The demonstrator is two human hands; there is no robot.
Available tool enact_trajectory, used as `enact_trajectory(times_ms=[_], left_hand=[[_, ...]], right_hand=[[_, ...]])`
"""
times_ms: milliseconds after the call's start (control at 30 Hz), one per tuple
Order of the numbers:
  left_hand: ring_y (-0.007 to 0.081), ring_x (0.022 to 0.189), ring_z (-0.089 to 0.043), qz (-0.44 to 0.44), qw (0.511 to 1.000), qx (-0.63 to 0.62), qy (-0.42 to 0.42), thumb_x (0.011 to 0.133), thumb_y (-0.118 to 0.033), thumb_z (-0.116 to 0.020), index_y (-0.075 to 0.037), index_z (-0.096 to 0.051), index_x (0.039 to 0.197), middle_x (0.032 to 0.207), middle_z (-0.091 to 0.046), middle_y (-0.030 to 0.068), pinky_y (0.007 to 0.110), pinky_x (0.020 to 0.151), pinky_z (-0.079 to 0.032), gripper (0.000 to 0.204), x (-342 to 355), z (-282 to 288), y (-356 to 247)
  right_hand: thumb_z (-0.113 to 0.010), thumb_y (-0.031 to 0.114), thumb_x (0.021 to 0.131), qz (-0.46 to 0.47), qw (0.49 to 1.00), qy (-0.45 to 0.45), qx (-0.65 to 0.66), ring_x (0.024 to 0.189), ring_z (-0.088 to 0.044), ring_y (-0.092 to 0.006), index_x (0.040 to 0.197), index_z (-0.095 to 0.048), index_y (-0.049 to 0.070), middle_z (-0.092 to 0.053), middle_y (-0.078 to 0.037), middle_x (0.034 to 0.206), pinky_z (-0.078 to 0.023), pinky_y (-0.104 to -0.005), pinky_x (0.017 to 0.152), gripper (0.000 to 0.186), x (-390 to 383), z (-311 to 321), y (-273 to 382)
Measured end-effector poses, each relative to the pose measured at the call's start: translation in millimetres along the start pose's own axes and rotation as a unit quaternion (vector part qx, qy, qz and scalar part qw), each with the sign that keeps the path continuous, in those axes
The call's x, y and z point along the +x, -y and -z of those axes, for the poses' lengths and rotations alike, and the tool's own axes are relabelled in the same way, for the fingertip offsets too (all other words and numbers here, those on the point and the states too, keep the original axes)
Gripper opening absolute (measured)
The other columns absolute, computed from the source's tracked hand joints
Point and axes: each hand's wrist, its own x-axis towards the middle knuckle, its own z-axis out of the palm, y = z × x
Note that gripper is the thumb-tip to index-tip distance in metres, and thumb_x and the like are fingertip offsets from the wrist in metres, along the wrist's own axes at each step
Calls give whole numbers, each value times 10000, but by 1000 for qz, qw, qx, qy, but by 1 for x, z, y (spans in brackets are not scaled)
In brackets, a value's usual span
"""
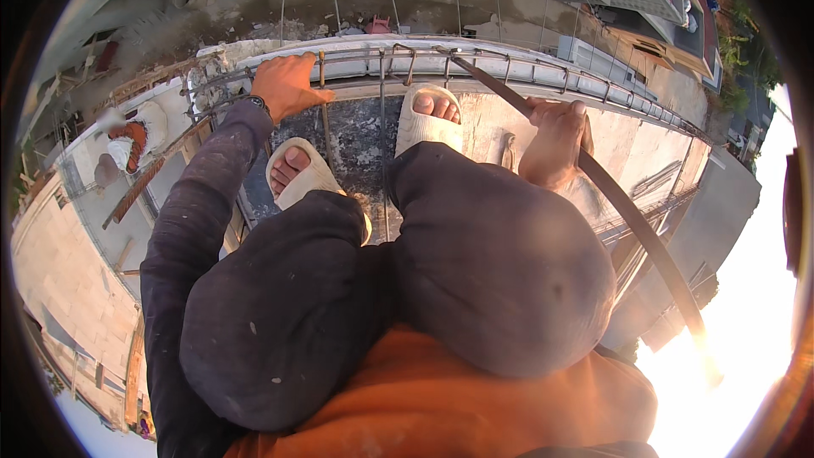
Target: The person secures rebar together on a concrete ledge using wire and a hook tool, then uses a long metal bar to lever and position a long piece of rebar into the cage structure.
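Note:
My left hand (292, 85) is on the left part of a long rebar cage (483, 58), its fingers bent over the bars and its thumb apart. A dark watch band circles that wrist. My right hand (553, 144) is closed round a long, brown metal bar (640, 229). The bar slants from the cage down to the lower right, past my right knee. Its far end meets the cage's bars near the middle; how it engages them is too small to tell. A single thin rebar (383, 136) runs from the cage toward me between my feet.
I squat high up, with cream slippers (432, 123) on my feet, on a narrow dark surface (356, 131). Upright thin rods (456, 4) stand beyond the cage, with ground far below. A rusty rebar bundle (140, 191) lies at left. Bright sun glares at lower right.

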Motion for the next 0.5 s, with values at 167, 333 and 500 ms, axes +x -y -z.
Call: enact_trajectory(times_ms=[167, 333, 500], left_hand=[[398, 992, -701, 4, 999, 2, 35, 785, -610, -762, -16, -653, 1225, 987, -737, 195, 505, 899, -533, 747, 0, 4, -1], [398, 1032, -689, -34, 999, -13, 2, 771, -606, -769, -17, -605, 1309, 1043, -732, 202, 503, 922, -520, 814, -4, -2, 7], [385, 1217, -611, -48, 999, -16, 6, 760, -572, -793, -48, -512, 1439, 1261, -662, 208, 494, 1016, -485, 903, -3, 0, 9]], right_hand=[[-507, 346, 1104, -84, 994, -41, -61, 969, -687, -348, 759, -490, 38, -648, -181, 783, -517, -533, 1000, 463, -34, 26, 12], [-465, 467, 1103, -132, 972, -195, -8, 998, -703, -395, 763, -461, 92, -668, -189, 788, -519, -536, 1001, 506, -33, 85, 40], [-358, 524, 1118, -8, 999, -49, -22, 595, -547, -229, 684, -427, 155, -461, -43, 576, -552, -516, 830, 575, -8, 68, 127]])
